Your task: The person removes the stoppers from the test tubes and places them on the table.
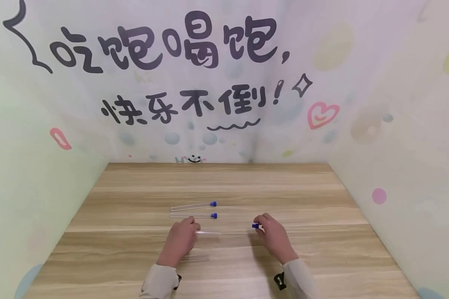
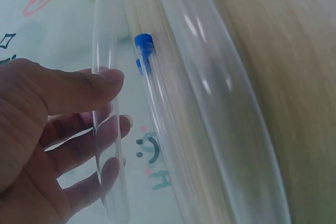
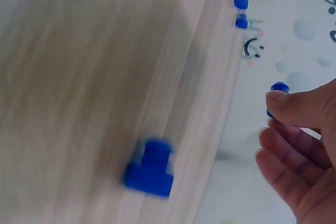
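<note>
My left hand (image 1: 181, 241) grips a clear, uncapped test tube (image 2: 108, 35) between thumb and fingers. In the head view that held tube (image 1: 208, 233) points right, toward the other hand. My right hand (image 1: 275, 237) pinches a small blue cap (image 1: 255, 226) with thumb and fingertips, apart from the tube. Most of that cap (image 3: 280, 87) is covered by the thumb in the right wrist view. Beyond the left hand lie two test tubes with blue caps, one farther capped tube (image 1: 191, 207) and one nearer capped tube (image 1: 200, 216).
Another clear tube (image 1: 195, 258) lies on the wooden table (image 1: 321, 257) beside the left wrist, large in the left wrist view. A loose blue cap (image 3: 150, 169) is on the table below the right wrist. Printed walls (image 1: 224, 145) enclose the table's back and sides.
</note>
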Demonstrator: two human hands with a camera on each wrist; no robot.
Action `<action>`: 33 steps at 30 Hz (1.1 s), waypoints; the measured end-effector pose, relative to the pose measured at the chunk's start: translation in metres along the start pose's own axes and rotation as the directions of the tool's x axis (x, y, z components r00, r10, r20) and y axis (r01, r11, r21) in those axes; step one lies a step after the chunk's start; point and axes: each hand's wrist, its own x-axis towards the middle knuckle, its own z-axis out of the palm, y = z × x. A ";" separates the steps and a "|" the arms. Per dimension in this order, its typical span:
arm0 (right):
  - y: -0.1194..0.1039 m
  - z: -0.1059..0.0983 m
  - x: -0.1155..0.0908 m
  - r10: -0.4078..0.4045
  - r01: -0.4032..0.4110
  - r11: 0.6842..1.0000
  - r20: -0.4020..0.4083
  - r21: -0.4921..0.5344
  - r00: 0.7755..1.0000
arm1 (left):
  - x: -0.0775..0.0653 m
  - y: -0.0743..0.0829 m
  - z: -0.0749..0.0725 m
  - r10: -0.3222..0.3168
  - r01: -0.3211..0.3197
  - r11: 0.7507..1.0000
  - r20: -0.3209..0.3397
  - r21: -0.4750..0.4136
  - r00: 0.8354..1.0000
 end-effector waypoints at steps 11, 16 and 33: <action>0.030 -0.007 -0.002 0.195 -0.198 0.980 0.179 0.000 0.964 | -0.006 -0.021 0.002 -0.098 0.095 0.995 0.117 0.031 0.988; 0.038 -0.007 -0.006 0.224 -0.225 0.974 0.209 -0.022 0.952 | -0.010 -0.027 0.004 -0.117 0.122 0.992 0.155 -0.021 0.981; 0.045 -0.005 -0.009 0.265 -0.294 0.954 0.286 0.062 0.921 | -0.006 -0.031 0.003 -0.146 0.176 0.980 0.274 -0.088 0.950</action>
